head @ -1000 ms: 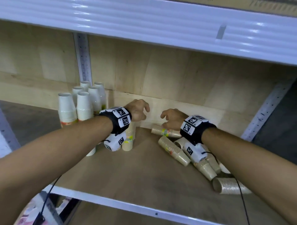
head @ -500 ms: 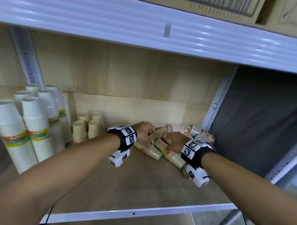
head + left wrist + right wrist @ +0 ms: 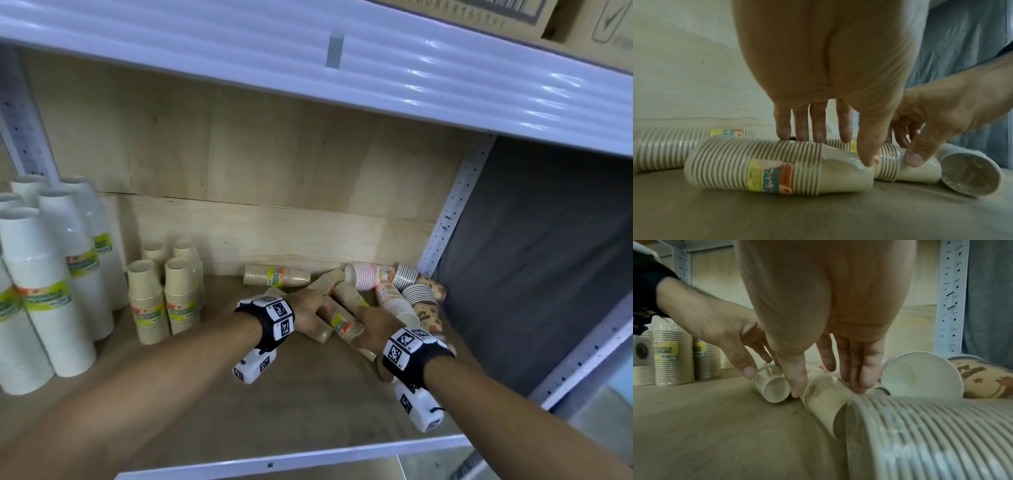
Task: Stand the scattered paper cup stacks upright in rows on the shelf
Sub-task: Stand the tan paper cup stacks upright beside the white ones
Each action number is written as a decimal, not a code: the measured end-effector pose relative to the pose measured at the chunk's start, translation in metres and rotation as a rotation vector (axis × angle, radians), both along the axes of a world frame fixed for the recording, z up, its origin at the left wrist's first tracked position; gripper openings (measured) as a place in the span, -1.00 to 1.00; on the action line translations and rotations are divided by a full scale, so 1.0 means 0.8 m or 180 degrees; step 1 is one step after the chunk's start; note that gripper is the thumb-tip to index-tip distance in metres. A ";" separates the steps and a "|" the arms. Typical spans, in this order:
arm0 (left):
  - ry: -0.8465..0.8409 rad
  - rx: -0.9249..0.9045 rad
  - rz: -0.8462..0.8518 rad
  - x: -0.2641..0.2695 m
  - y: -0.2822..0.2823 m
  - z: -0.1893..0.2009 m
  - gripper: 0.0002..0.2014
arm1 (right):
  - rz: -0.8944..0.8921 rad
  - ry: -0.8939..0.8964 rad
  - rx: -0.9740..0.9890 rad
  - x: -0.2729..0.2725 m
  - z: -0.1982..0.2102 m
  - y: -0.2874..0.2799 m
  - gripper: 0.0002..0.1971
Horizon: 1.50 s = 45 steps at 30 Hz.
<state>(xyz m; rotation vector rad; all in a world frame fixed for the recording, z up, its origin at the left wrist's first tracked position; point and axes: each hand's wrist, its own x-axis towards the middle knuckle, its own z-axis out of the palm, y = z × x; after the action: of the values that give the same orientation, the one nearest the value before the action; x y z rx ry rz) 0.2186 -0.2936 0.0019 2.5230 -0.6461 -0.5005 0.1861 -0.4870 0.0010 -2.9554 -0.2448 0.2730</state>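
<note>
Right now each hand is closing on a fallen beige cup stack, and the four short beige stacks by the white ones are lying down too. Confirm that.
Not quite. The left hand and right hand do each close on a fallen beige cup stack, but the four short beige stacks beside the white stacks stand upright, rims up. The head view shows it.

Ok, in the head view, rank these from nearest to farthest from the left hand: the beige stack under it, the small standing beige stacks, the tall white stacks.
1. Beige stack, lying directly under the left hand.
2. Small standing beige stacks, to its left.
3. Tall white stacks, far left.
</note>
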 end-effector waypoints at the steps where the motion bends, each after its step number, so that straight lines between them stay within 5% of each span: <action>1: -0.0034 0.0031 0.0013 0.000 -0.001 -0.002 -0.64 | -0.0023 0.0007 0.0001 0.001 -0.002 0.000 -0.49; 14: -0.0862 0.1276 -0.0377 0.009 -0.010 -0.023 -0.55 | -0.0096 0.0102 -0.0113 0.008 -0.007 0.001 -0.42; 27: -0.0906 0.1049 -0.0331 0.001 0.001 0.000 -0.64 | -0.0139 0.0038 -0.0082 0.010 -0.013 0.013 -0.42; 39: -0.1009 0.0564 0.0111 -0.009 0.025 0.056 -0.76 | -0.0230 -0.0262 -0.0148 0.017 0.060 0.031 -0.51; 45: -0.0970 0.0319 0.0467 -0.010 0.038 0.079 -0.63 | -0.0017 -0.0460 -0.0080 0.014 0.088 0.053 -0.54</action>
<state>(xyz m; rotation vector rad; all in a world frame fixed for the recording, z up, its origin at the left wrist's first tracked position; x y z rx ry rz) 0.2106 -0.2630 0.0648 2.7439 -0.5480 -0.0978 0.1971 -0.4449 0.0711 -3.0034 -0.2533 0.0621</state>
